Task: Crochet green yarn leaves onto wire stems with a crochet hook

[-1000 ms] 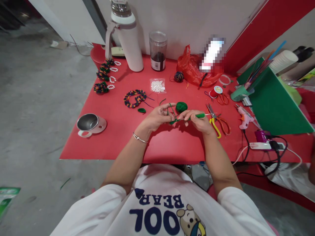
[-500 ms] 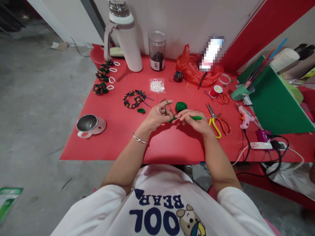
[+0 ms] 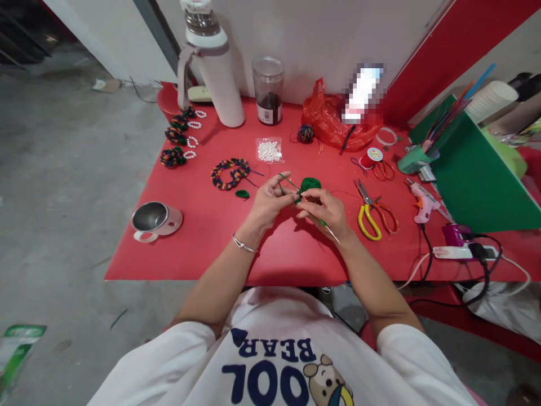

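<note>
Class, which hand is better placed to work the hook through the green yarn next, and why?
Right, probably: the right hand grips the hook, while the left hand carries the green yarn.

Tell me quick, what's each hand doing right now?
Left hand: thumb and fingers closed on green yarn, a strand running over the raised index finger.
Right hand: closed around the slim tool with a green grip.

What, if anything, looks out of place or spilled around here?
Nothing on the red table looks spilled or damaged. On the floor at left, a green strand and a green-and-white packet look stray, lying off the table.
</note>
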Demonstrator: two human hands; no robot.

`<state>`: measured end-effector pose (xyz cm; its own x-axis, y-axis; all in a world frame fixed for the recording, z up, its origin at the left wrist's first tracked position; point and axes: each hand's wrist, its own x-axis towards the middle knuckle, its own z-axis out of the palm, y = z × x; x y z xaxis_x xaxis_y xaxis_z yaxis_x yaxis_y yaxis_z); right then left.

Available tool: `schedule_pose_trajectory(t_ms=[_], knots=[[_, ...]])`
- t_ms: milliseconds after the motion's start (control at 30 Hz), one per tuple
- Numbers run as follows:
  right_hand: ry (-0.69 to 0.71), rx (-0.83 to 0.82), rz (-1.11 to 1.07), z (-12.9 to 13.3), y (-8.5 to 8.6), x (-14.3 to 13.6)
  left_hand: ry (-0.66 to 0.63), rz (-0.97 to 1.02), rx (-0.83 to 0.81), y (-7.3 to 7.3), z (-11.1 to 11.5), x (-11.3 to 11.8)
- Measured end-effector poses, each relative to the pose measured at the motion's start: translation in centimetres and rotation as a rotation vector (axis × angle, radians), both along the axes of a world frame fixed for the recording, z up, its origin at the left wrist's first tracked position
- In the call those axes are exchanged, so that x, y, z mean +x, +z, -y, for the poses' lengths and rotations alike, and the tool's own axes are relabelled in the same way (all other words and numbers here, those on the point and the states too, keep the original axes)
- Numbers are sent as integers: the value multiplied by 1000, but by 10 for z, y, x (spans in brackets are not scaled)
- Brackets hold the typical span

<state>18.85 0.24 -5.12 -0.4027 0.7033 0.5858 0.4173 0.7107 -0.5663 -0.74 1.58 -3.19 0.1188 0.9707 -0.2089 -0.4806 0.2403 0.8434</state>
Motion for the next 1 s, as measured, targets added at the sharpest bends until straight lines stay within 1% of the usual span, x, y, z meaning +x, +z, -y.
schedule_pose_trajectory(t_ms=[133,167,233,267,333,433,533,700,833,1000], knots=[[-103,-32,-66,5,2,-6,-80,105,-58,-1,1,1],[-121,-24,-81,6,2,-7,-97,132,-71,-1,2,1],[-138,43,-104,5,3,-8,-117,179,-94,1,3,1],[-126,94,-114,4,3,-8,-125,195,-105,3,4,0],[-57,177,-141,-2,5,-5,-155,206,-128,7,5,-1],[92,182,-176,-10,13,2,-212,159,-145,12,5,-5],[155,106,-114,-14,23,7,-205,46,-112,13,3,-8],[188,-13,-94,-11,31,8,-112,-173,-9,8,0,-7],[157,-157,-103,-7,32,10,-83,-212,27,3,-1,-7],[142,-398,-199,-4,32,14,-114,-181,43,7,0,-9]])
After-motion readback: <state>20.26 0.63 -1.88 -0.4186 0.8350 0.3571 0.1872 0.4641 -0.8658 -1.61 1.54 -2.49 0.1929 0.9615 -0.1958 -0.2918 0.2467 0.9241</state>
